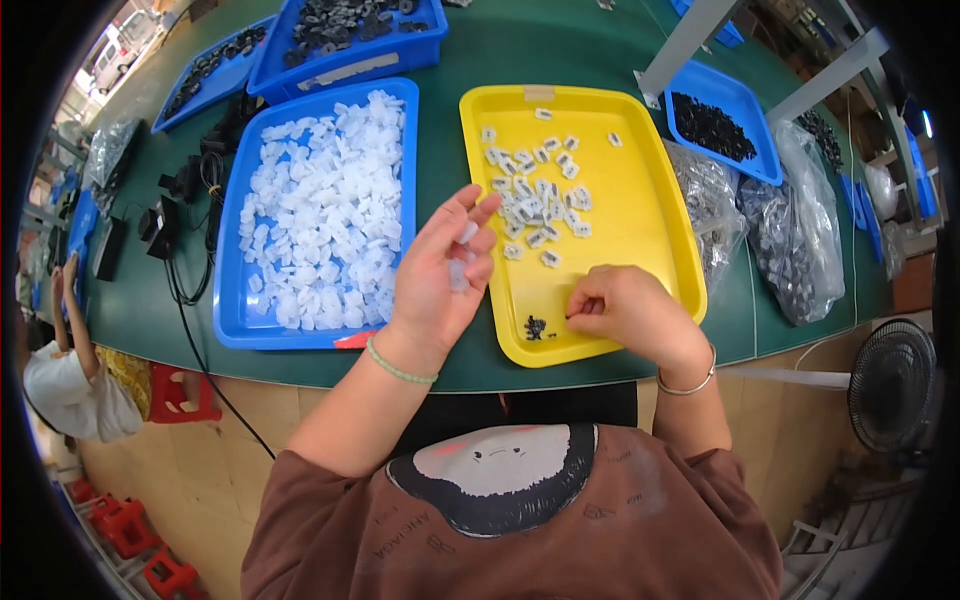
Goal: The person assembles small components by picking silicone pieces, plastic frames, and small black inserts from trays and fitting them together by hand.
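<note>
My left hand [445, 270] is raised between the two trays, its fingers curled around a few small white plastic pieces [460, 272]. Over the near part of a yellow tray [640, 200], my right hand [630, 312] has thumb and forefinger pinched together; what they hold, if anything, is too small to name. Just left of those fingertips lies a little pile of tiny black parts [535, 328]. Farther up the same tray, white pieces with dark insets [540, 203] are scattered and heaped. Loose white pieces fill a blue tray [411, 180] on the left.
Behind stand a blue bin [350, 70] of dark rings and a flatter blue tray [215, 80]. At right are a blue tray of black parts [712, 125], plastic bags [795, 240] and metal posts [690, 45]. Black cables [180, 270] lie left; a fan [892, 385] stands right.
</note>
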`<state>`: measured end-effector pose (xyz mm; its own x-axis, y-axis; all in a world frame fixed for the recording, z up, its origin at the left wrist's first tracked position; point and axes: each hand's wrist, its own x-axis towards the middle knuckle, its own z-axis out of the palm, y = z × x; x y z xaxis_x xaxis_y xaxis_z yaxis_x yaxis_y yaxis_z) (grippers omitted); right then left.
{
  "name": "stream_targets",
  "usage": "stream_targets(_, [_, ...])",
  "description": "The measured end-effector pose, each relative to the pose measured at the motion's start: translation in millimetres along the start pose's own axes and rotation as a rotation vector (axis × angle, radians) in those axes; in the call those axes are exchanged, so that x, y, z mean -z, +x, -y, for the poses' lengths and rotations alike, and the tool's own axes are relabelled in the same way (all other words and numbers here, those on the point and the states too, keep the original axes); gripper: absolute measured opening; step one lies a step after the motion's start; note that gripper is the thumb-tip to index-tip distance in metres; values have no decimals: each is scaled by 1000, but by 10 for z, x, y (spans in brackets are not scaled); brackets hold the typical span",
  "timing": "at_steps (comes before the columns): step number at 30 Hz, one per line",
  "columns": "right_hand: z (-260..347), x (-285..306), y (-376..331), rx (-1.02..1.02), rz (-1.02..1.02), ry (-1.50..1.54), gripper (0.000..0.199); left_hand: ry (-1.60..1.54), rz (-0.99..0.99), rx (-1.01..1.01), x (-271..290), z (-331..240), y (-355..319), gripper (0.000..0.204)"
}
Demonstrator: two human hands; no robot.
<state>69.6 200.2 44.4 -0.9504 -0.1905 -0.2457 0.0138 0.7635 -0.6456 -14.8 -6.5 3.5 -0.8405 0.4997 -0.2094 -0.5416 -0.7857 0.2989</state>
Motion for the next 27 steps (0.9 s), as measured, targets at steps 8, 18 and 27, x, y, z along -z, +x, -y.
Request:
stream_targets(8, [13,-102,-24,178,18,-258,8,535,39,-59,20,85,-89,33])
stream_targets(18, [133,-70,-16,134,-325,278,5,678,79,-58,-25,114,-106,36])
stream_targets(27, [189,-188,131,241,-405,544,14,621,129,-59,-53,92,-87,39])
